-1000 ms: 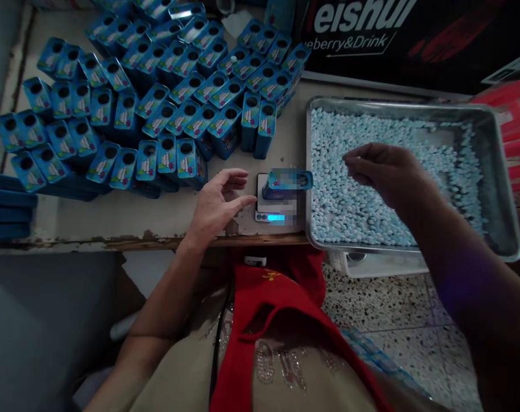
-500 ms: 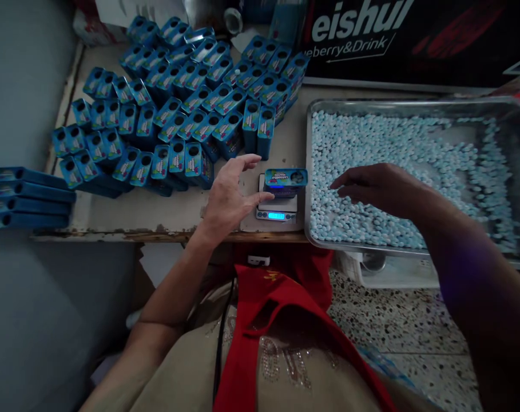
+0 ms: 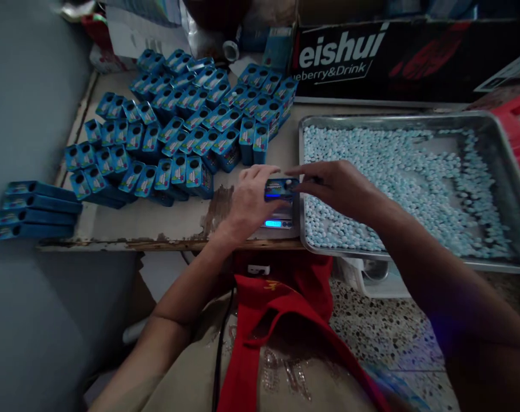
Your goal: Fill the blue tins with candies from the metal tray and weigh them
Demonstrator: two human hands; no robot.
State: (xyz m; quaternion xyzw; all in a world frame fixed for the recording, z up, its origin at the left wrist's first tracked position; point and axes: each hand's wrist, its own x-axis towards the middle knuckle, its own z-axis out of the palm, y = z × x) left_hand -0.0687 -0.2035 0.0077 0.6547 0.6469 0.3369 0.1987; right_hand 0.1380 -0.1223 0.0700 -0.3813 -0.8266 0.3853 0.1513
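A small blue candy box [image 3: 281,184] stands upright on a digital kitchen scale [image 3: 288,216] with a lit blue display. My left hand [image 3: 253,197] is closed around the box from the left, fingers behind it and thumb across its front. Over the round hole in the box's top, my right hand [image 3: 334,186] has its fingertips drawn together; what they hold, if anything, is hidden. A pale candy shows at the hole. Right of the scale, a metal tray [image 3: 303,223] holds many small pale blue and white candies [image 3: 349,154].
Rows of upright blue boxes [image 3: 191,131] with open holes fill the table's left and back. Several more boxes [image 3: 40,209] stick out past its left edge. A black carton [image 3: 371,68] stands behind the tray. At the far right is a red crate [image 3: 517,126].
My right hand has moved left from above the tray to the box's hole. My left hand has moved right and closed around the box. The view has shifted slightly.
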